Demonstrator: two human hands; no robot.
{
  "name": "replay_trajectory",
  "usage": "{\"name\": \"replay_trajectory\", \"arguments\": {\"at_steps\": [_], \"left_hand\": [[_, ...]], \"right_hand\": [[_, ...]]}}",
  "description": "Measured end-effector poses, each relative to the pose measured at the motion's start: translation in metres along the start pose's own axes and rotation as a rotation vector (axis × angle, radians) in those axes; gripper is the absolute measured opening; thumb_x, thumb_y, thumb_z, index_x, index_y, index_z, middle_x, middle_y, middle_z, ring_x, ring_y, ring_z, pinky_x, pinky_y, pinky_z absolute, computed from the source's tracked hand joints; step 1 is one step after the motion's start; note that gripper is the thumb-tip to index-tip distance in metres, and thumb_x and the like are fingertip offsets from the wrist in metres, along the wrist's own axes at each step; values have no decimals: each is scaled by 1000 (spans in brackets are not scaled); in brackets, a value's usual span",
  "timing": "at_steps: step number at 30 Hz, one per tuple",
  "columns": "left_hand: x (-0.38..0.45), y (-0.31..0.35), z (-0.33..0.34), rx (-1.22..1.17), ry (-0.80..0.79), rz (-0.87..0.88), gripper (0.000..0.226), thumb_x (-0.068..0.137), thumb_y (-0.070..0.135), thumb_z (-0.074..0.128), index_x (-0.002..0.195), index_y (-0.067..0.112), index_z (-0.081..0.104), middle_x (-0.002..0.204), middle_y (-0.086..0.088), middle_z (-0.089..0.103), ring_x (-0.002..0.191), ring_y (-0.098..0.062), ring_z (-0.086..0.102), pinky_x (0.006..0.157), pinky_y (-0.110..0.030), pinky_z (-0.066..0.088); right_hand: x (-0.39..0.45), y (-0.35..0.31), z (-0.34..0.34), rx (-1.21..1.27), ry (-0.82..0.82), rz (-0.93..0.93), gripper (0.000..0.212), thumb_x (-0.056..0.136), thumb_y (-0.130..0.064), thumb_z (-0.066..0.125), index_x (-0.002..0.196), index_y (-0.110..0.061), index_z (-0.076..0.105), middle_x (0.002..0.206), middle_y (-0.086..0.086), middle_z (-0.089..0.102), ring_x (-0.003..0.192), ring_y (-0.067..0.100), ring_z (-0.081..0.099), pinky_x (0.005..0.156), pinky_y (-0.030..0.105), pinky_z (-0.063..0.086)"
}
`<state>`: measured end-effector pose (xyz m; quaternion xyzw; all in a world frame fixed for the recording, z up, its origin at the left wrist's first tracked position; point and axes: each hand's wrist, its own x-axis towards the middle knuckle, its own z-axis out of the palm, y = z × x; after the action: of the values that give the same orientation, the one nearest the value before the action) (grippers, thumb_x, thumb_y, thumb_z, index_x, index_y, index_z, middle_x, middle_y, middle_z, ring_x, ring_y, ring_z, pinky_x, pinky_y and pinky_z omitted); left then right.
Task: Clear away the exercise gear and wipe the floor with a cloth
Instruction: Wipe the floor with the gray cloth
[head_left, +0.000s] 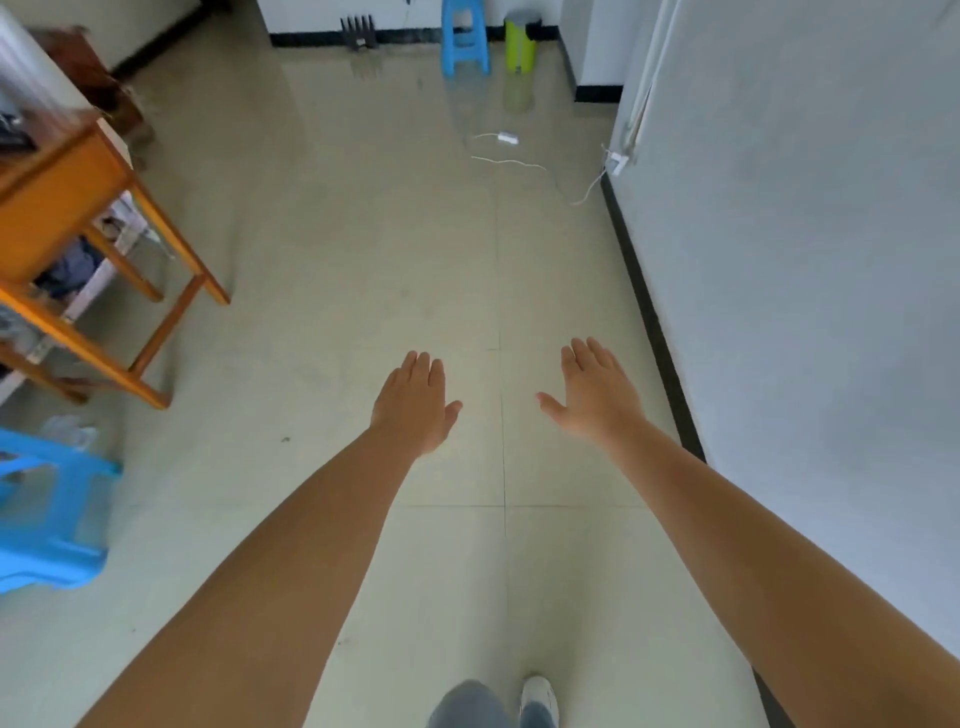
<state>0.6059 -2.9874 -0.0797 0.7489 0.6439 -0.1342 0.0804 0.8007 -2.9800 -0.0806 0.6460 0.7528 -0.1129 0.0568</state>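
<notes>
Head view: the left hand (415, 402) and right hand (597, 395) reach forward over the tiled floor (337, 260), fingers straight and together, thumbs spread, holding nothing. No cloth or exercise gear can be made out.

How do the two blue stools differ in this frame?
The far blue stool stands upright by the back wall beside the green bin; the near blue stool sits at the left edge by the wooden table. The far stool shows almost whole, only its top cropped, legs and rungs clear; the near stool is cut off by the frame and blurred. Both are the same blue plastic, and neither hand touches them.
</notes>
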Motion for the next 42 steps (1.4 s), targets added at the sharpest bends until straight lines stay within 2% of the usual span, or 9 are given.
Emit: {"name": "replay_trajectory", "arguments": {"at_steps": [10, 16, 24, 31, 42], "left_hand": [[281, -85, -71, -65, 4, -129, 63, 102, 37, 21, 150, 2, -1, 159, -13, -3, 148, -26, -6, 121, -34, 4], [458, -156, -148, -76, 5, -169, 63, 102, 37, 20, 150, 2, -1, 159, -13, -4, 148, -25, -8, 121, -34, 4], [718, -217, -246, -49, 88, -144, 63, 102, 37, 22, 150, 2, 0, 159, -13, -3, 148, -25, -7, 121, -34, 4], [948, -270, -331, -52, 105, -140, 63, 102, 36, 23, 150, 2, 0, 159, -13, -3, 148, -25, -7, 121, -34, 4], [1290, -410, -434, -58, 149, -132, 63, 102, 35, 24, 149, 1, -1, 159, -13, -4, 148, -24, -9, 121, -34, 2]], "right_hand": [[317, 4, -67, -22, -27, -24, 75, 95, -50, 31, 147, -1, 8, 158, 13, 5, 147, 26, 0, 120, 33, 2], [512, -6, -132, 29, -20, -4, 75, 94, -49, 35, 146, 0, 12, 157, 14, 10, 147, 26, 3, 121, 34, 4], [783, 3, -218, 54, 92, -59, 74, 94, -48, 37, 147, -1, 13, 157, 13, 10, 147, 26, 3, 120, 33, 4], [1027, 22, -296, 27, 119, -68, 74, 94, -48, 36, 146, 0, 14, 157, 13, 12, 146, 25, 5, 120, 33, 6], [1400, -17, -384, 47, 161, -104, 74, 94, -47, 38, 146, 1, 14, 157, 14, 12, 146, 26, 4, 120, 32, 4]]}}
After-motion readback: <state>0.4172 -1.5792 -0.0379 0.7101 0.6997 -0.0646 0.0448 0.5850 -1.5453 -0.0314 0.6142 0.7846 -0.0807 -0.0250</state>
